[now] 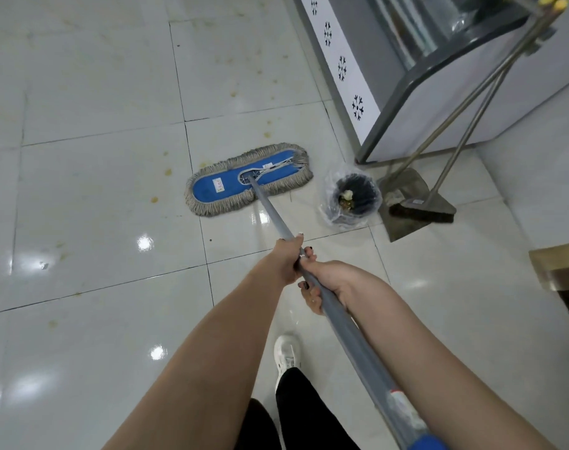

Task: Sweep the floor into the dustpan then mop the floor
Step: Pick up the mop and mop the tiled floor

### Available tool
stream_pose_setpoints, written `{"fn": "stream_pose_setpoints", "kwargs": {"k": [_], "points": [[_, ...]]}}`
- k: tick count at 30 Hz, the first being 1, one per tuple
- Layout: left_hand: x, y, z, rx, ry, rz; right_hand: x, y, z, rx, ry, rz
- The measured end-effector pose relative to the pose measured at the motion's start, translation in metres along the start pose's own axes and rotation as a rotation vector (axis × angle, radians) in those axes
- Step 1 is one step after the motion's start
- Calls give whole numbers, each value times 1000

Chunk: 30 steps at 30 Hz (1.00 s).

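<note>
A flat mop with a blue pad and grey fringe [249, 180] lies on the white tiled floor [98, 190] ahead of me. Its grey handle [270, 212] runs back toward me. My left hand [288, 259] grips the handle higher up the shaft, and my right hand [323, 285] grips it just behind, the two hands nearly touching. A metal dustpan [406, 219] and a dark-bristled broom [421, 212] stand together to the right, their long handles leaning against a cabinet. Yellowish stains dot the tiles around and left of the mop.
A small black bin lined with clear plastic [351, 198] sits between the mop head and the dustpan. A grey and white freezer cabinet [406, 76] fills the upper right. A wooden ledge [559, 264] juts in at the right edge. My white shoe [286, 355] is below.
</note>
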<state>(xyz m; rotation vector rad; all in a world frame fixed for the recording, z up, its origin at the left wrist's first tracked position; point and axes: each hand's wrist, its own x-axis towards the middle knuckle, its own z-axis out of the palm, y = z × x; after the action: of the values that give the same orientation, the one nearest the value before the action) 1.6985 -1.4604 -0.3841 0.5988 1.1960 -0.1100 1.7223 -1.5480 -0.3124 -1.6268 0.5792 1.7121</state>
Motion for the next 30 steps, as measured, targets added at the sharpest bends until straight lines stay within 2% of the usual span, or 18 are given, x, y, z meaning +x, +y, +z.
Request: {"fn": "stream_pose_setpoints", "kwargs": {"k": [13, 24, 30], "points": [[63, 137, 9, 90, -25, -41, 31, -139, 32, -98, -11, 4], [136, 315, -11, 220, -35, -71, 61, -308, 110, 10, -12, -5], [165, 366, -14, 263, -24, -83, 76, -358, 130, 65, -32, -18]]}}
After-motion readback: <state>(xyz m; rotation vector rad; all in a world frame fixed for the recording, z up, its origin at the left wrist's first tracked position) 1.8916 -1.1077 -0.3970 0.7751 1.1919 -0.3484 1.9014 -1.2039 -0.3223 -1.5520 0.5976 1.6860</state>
